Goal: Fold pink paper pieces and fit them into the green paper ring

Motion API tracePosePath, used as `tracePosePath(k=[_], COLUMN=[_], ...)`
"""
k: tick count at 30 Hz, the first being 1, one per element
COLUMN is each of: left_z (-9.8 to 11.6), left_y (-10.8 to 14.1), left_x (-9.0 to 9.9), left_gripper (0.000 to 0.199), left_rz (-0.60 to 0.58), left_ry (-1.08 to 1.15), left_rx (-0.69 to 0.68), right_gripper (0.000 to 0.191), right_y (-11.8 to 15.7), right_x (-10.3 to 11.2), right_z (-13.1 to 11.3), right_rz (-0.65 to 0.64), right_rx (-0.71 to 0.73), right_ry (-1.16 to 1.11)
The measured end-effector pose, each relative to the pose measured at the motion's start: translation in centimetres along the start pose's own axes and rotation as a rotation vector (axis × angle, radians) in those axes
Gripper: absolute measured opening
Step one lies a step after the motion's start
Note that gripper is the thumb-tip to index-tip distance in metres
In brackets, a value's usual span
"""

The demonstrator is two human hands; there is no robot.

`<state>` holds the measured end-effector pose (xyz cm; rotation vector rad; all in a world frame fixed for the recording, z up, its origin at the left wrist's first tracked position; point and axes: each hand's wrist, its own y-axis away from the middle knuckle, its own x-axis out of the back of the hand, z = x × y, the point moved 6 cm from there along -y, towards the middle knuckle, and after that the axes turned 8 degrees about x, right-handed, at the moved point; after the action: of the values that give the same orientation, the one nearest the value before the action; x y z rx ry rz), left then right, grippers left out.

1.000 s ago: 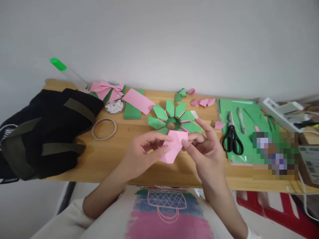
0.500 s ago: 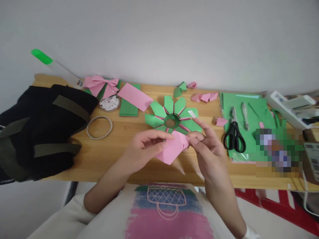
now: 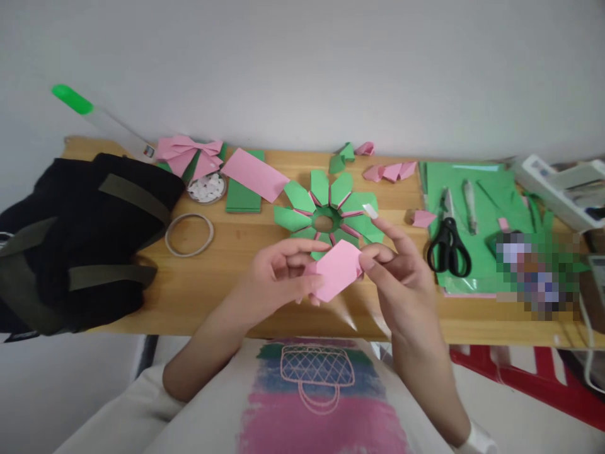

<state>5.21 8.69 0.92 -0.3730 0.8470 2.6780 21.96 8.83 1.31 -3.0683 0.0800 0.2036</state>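
Note:
A folded piece of pink paper (image 3: 337, 271) is held up above the table between both hands. My left hand (image 3: 283, 274) pinches its left end, thumb on top and fingers behind. At its right end, the thumb and fingers of my right hand (image 3: 401, 271) are closed on the paper. A small white piece (image 3: 370, 211) sticks to the tip of a raised right finger. Just beyond the hands lies a ring of folded green paper petals with pink edges (image 3: 319, 186), its near side partly hidden by the hands and the pink paper.
Scissors (image 3: 449, 246) and a white-handled tool (image 3: 469, 205) lie on green sheets (image 3: 491, 183) at right. Pink scraps (image 3: 394, 171) are at the back. Left are a tape ring (image 3: 190, 234), a dish of white bits (image 3: 207, 188), a pink sheet (image 3: 255, 173) and a black bag (image 3: 94, 239).
The pink paper has been turned and flattened, so a broad face now shows. My left thumb has shifted lower on it; the right hand keeps its grip at the right end.

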Motion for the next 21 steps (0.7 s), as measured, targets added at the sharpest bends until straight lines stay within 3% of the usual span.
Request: tracePosePath(k=[3,7,12,16,21], left_z=[-0.4,-0.5,-0.6,-0.9,-2.2], left_y=[0.0,-0.3,0.1,0.4,0.3], left_x=[-0.1,0.3,1.5,2.3,2.7], left_gripper=[0.035,0.026,0.018,0.018,0.023], left_rz=[0.03,0.094,0.202,0.215,0.171], left_ry=[-0.001,0.043,0.018,0.016,0.045], left_rx=[0.034,-0.043,-0.099,-0.134,-0.092], right_gripper=[0.039,0.02,0.015,0.037,0.063], right_y=[0.3,1.4,1.8,1.7,1.8], right_x=[0.8,1.9,2.7,3.6,3.9], right_z=[-0.9,-2.4,-2.1,-0.5,3.1], right_rz=[0.136,0.325,0.287,0.178,0.033], right_rx=[0.14,0.298,0.273,0.266,0.215], right_ry=[0.103,0.236,0.214,0.373,0.661])
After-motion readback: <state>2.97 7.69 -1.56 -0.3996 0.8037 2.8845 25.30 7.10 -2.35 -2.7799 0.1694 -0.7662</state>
